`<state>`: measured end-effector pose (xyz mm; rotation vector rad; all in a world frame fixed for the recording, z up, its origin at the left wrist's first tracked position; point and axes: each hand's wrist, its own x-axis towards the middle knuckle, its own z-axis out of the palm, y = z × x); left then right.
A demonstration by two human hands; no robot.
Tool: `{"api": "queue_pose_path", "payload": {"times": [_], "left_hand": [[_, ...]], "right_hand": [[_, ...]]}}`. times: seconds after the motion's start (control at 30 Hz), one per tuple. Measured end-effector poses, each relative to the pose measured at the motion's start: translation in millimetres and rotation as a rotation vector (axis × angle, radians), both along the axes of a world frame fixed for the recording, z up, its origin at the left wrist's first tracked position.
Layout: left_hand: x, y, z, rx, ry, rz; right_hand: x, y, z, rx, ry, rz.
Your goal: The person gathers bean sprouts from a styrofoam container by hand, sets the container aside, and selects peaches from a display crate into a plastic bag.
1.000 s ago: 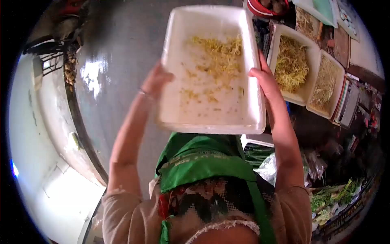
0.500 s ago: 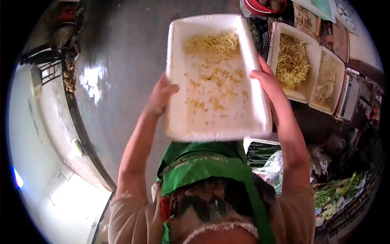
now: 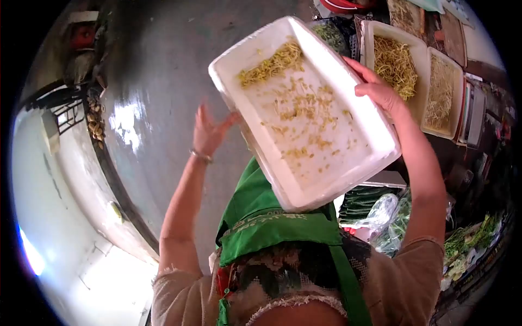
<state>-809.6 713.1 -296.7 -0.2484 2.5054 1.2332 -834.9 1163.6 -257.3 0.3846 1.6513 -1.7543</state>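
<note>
A white foam box [image 3: 326, 179] is tilted in front of my green apron [image 3: 283, 233]. Yellowish sprouts [image 3: 274, 64] are bunched at its far end, and loose bits are scattered over its bottom. My right hand [image 3: 378, 87] grips the box's right rim, thumb on top. Beside the left wall, my left hand [image 3: 212, 130] has its fingers spread, with the thumb tip close to the box edge; whether it touches cannot be made out. A bracelet is on the left wrist.
At the right stand a foam box of sprouts [image 3: 395, 65] and another with paler sprouts [image 3: 440, 95]. A red basin [image 3: 348, 5] is at the top. Dark green vegetables [image 3: 363, 204], plastic bags [image 3: 383, 212] and leafy greens [image 3: 470, 239] lie lower right. Grey floor [image 3: 163, 81] stretches left.
The box has turned, its far end swinging left and its near end right. The sprouts have gathered at the far end. My left hand has come off the side and opened; my right still holds on.
</note>
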Motion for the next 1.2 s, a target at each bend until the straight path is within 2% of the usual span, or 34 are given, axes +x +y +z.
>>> {"api": "queue_pose_path", "payload": {"times": [0.03,0.1,0.13,0.17,0.23,0.33,0.4,0.47,0.5,0.57,0.63,0.7,0.73,0.83,0.9,0.97,1.03,1.07,1.2], "left_hand": [[-19,-12,-15,-0.288,0.253,-0.199],[-65,-1,3,-0.478,0.361,-0.269],[-85,-2,3,-0.517,0.365,-0.376],[-97,3,7,-0.512,0.365,-0.379],[-110,9,14,-0.178,-0.064,-0.465],[-100,-7,-1,-0.118,-0.15,-0.48],[-89,-15,-6,-0.071,-0.217,-0.484],[-76,-15,-3,-0.018,-0.277,-0.461],[-76,-14,-3,0.013,-0.277,-0.448],[-77,-14,-1,0.074,-0.276,-0.422],[-101,-4,14,-0.031,-0.203,-0.536],[-128,2,13,-0.086,-0.107,-0.633],[-149,11,22,-0.102,-0.141,-0.652],[-195,28,28,-0.07,0.012,-0.651],[-211,53,49,-0.091,-0.014,-0.742],[-209,68,39,-0.048,0.009,-0.779],[-200,88,32,-0.001,0.031,-0.82],[-193,97,29,-0.069,0.054,-0.837],[-178,115,19,-0.162,0.093,-0.88]], "right_hand": [[-7,-1,5,0.002,0.041,0.017],[-21,-1,18,-0.061,0.084,0.102],[-27,-4,25,-0.085,0.145,0.129],[-32,-9,36,-0.082,0.144,0.126],[-36,-18,56,-0.146,0.167,0.248],[-23,-18,55,-0.078,0.11,0.26],[-16,-21,49,0.043,0.181,0.288],[-7,-32,50,0.407,0.418,0.317],[-4,-46,59,0.41,0.424,0.327],[5,-74,70,0.386,0.902,0.288],[16,-89,43,0.386,0.823,0.373],[25,-98,-2,0.636,0.779,0.535],[20,-99,-17,0.595,0.721,0.572],[8,-105,-76,0.692,0.857,0.582],[1,-112,-77,0.716,0.867,0.56],[2,-113,-86,0.742,0.858,0.541],[4,-110,-110,0.825,1.001,0.532],[7,-105,-120,0.832,0.993,0.531],[41,-114,-133,0.641,1.095,0.536]]}}
